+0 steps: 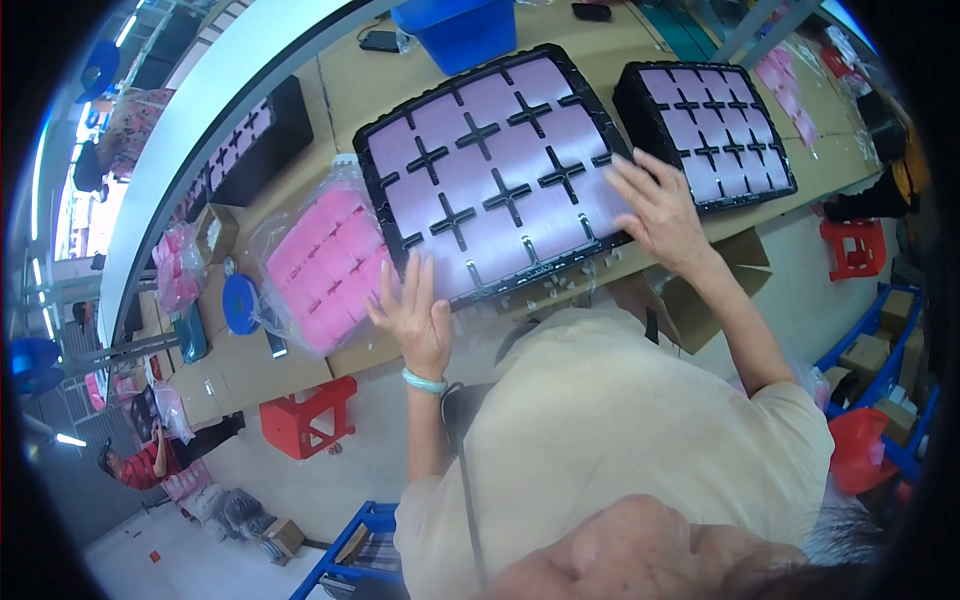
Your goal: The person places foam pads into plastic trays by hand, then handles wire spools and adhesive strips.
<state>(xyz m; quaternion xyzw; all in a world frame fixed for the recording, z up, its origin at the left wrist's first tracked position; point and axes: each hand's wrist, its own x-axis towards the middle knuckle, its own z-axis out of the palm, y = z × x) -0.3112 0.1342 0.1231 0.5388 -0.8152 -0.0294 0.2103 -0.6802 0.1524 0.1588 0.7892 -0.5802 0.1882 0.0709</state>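
Note:
A large black tray [510,278] lies on the bench in front of me. Lilac shiny panels [478,235] fill it, with black cross-shaped dividers between them. At its front left corner is my left hand [415,315], fingers spread and holding nothing. My right hand [655,212] rests its outstretched fingers at the tray's right edge, over the border of the panels; it too holds nothing. Beside my left hand lies a sheet of bright pink pieces [325,255], partly inside a clear plastic bag [262,240].
A second filled black tray [785,190] stands to the right, another dark one [285,135] at the left. A blue bin [455,35] is behind. Near the left edge are a blue reel [240,303] and a phone [277,345]. Below the bench are an open carton [720,300] and red stools [310,415].

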